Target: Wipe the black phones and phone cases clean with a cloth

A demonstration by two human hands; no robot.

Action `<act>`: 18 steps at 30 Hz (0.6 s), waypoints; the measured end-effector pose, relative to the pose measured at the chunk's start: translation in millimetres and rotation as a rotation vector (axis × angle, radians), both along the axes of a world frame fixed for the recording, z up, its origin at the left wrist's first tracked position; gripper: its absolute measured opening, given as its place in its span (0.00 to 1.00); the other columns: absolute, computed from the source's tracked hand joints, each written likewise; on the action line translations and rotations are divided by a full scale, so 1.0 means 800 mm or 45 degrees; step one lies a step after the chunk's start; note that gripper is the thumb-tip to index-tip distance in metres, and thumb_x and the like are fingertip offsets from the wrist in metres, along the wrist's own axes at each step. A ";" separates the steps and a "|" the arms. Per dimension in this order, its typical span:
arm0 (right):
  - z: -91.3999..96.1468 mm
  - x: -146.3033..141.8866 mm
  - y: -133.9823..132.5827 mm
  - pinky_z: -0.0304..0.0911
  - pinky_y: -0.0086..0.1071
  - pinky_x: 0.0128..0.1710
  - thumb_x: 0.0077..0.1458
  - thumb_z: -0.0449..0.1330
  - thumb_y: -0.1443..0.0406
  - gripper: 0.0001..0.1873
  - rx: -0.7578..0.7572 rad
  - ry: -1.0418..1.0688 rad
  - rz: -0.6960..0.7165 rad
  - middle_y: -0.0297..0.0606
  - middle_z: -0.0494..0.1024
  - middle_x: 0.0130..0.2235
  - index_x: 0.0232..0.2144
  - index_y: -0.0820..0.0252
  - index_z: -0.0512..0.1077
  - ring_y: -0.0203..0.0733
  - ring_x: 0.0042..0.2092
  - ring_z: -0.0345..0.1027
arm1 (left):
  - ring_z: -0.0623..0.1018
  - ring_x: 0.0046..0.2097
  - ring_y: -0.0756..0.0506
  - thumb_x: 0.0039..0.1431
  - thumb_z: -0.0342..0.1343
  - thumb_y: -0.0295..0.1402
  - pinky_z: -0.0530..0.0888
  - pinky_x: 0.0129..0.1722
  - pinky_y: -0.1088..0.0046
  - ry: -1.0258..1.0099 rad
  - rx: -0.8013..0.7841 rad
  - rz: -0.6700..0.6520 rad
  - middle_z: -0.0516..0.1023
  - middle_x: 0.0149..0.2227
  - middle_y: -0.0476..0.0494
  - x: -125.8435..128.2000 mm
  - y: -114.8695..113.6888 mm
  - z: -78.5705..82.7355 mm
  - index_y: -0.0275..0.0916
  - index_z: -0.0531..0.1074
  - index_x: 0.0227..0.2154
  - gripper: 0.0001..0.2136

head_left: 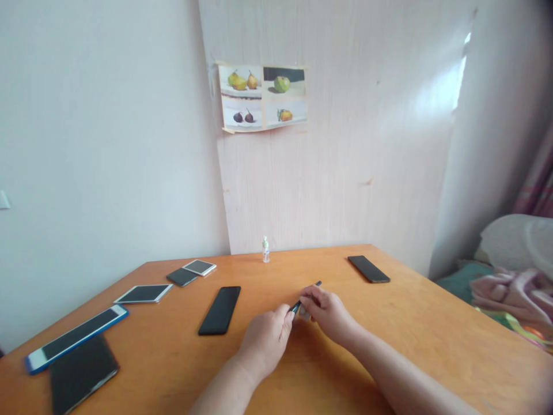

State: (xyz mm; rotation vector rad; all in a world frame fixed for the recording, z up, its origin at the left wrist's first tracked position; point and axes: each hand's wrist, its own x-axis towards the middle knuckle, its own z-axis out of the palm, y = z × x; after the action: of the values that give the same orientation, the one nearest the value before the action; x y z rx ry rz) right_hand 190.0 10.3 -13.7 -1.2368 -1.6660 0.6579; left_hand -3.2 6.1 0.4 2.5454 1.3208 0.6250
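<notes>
While the orange-brown table (397, 328) spreads underneath, the left hand (268, 337) and right hand (330, 313) meet over its middle. A black phone (219, 311) lies left of the table's middle; over that middle, both hands pinch a slim dark object (295, 307) with fingers closed. A whitish scrap (304, 314) shows there too, whether gripped I cannot tell.
</notes>
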 end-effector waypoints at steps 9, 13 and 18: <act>0.009 -0.012 -0.008 0.60 0.27 0.31 0.61 0.52 0.59 0.13 0.105 -0.048 0.055 0.33 0.75 0.27 0.32 0.59 0.73 0.36 0.30 0.66 | 0.79 0.34 0.43 0.68 0.40 0.35 0.60 0.29 0.71 0.160 0.115 0.050 0.80 0.33 0.45 0.001 -0.001 -0.001 0.43 0.66 0.38 0.10; 0.002 0.023 0.016 0.59 0.28 0.29 0.61 0.51 0.56 0.15 0.037 -0.047 -0.205 0.33 0.74 0.23 0.30 0.58 0.72 0.37 0.26 0.66 | 0.79 0.33 0.43 0.68 0.39 0.35 0.60 0.28 0.71 0.197 0.146 0.072 0.79 0.31 0.46 0.002 0.000 -0.001 0.44 0.66 0.40 0.10; 0.001 0.020 0.013 0.58 0.28 0.28 0.60 0.52 0.56 0.14 0.064 -0.047 -0.211 0.32 0.74 0.23 0.29 0.58 0.71 0.36 0.26 0.65 | 0.78 0.33 0.43 0.67 0.42 0.34 0.60 0.28 0.71 0.202 0.146 0.130 0.79 0.31 0.47 0.002 0.000 -0.002 0.44 0.67 0.39 0.08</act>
State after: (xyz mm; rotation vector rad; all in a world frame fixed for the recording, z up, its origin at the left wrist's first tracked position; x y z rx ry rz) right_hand 206.0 20.7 -12.9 -1.3408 -1.5800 0.4921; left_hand -1.4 6.5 -1.1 2.6812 1.5166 0.5419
